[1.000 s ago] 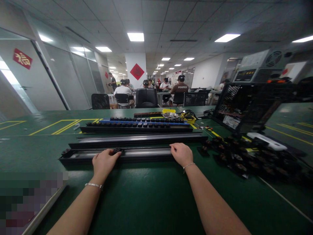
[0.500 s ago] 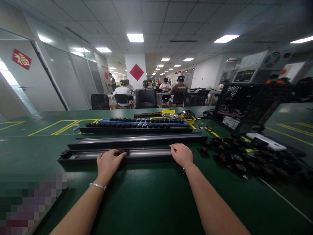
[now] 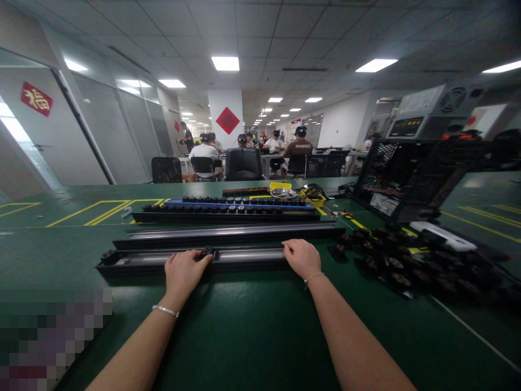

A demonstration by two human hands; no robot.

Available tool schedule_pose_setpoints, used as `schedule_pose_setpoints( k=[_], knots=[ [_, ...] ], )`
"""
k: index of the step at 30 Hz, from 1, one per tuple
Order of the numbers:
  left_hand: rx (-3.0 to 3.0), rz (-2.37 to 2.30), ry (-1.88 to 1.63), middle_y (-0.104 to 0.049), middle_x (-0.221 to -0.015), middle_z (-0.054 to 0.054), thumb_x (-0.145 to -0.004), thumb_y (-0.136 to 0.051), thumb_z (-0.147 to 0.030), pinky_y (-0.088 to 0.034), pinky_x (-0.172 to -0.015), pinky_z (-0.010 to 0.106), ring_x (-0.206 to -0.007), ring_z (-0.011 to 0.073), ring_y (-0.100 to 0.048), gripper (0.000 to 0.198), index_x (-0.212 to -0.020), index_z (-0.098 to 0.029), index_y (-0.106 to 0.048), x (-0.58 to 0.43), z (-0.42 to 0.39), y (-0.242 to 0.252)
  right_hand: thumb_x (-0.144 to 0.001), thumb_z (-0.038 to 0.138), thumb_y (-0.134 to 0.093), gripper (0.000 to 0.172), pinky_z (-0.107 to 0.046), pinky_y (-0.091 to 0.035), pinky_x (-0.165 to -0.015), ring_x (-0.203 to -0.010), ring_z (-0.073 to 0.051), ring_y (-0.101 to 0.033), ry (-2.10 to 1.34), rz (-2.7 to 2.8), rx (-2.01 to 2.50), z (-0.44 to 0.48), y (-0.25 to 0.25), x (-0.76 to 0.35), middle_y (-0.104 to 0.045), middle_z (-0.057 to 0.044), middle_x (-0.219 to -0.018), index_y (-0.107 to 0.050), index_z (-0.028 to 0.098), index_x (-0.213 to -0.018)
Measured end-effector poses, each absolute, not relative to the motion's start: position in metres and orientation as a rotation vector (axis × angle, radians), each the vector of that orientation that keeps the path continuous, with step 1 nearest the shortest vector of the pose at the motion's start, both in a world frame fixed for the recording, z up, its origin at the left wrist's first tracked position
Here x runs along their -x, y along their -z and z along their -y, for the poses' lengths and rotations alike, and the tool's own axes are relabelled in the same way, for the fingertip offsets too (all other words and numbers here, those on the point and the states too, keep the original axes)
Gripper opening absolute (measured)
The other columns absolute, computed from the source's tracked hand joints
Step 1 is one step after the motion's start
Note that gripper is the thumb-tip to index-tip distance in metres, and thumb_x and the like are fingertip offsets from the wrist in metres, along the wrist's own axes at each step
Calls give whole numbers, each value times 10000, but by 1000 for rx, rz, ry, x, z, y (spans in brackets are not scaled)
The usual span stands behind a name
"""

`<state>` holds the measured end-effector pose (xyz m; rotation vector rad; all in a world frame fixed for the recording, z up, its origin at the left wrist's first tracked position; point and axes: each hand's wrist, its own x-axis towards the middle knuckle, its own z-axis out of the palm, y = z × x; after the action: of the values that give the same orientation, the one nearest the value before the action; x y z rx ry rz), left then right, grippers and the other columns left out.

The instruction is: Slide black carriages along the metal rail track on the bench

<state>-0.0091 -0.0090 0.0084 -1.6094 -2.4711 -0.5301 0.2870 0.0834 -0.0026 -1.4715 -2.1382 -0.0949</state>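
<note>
A long black channel with a shiny metal inner strip (image 3: 244, 255) lies across the green table in front of me. My left hand (image 3: 183, 274) is closed around a small black part (image 3: 208, 252) sitting in the channel near its middle; the fingertips are partly hidden. Curled over the channel's right end, my right hand (image 3: 303, 258) grips it there. Another small black part (image 3: 108, 255) sits at the channel's left end. Just behind lies a second channel (image 3: 232, 232) of the same kind, with its metal strip showing.
Farther back is a channel (image 3: 228, 216) with rows of black parts. A pile of loose black parts (image 3: 407, 266) lies at right, before an open computer case (image 3: 382, 174). A round metal dish (image 3: 284, 193) stands behind. The lower left corner is pixelated. Several people sit beyond.
My left hand has slid slightly to the right along the channel together with the small black part. My right hand has stayed at the channel's right end.
</note>
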Motion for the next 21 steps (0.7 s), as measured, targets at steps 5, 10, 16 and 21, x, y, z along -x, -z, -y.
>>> schedule_pose_setpoints(
  k=[5, 10, 16, 21],
  knots=[
    [1621, 2486, 517, -691, -1060, 53, -786, -425, -558, -367, -875, 345, -1044, 255, -576, 459, -990, -242, -687, 10, 8, -8, -842, 250, -402, 320, -272, -428, -850, -954, -148, -599, 96, 2139, 1482, -84, 3, -287, -698, 15, -1006, -709, 262, -933],
    [1650, 2484, 512, -692, -1058, 51, -793, -418, -556, -364, -896, 353, -1044, 255, -578, 458, -999, -248, -687, 8, 9, -8, -841, 252, -403, 319, -270, -434, -837, -938, -150, -602, 102, 2131, 1459, -83, 3, -287, -701, 16, -991, -711, 257, -925],
    [1690, 2473, 581, -684, -1085, 53, -799, -432, -542, -315, -968, 368, -1078, 241, -566, 441, -997, -241, -686, 8, 8, -4, -840, 248, -401, 321, -270, -431, -836, -940, -151, -600, 83, 2120, 1467, -83, 3, -287, -701, 19, -993, -712, 258, -921],
    [1722, 2449, 648, -680, -1099, 44, -798, -441, -537, -261, -1012, 416, -1099, 247, -557, 419, -991, -257, -686, 13, 6, 1, -840, 250, -400, 323, -274, -432, -840, -936, -149, -600, 86, 2129, 1454, -82, 2, -287, -700, 14, -995, -711, 255, -930]
  ],
)
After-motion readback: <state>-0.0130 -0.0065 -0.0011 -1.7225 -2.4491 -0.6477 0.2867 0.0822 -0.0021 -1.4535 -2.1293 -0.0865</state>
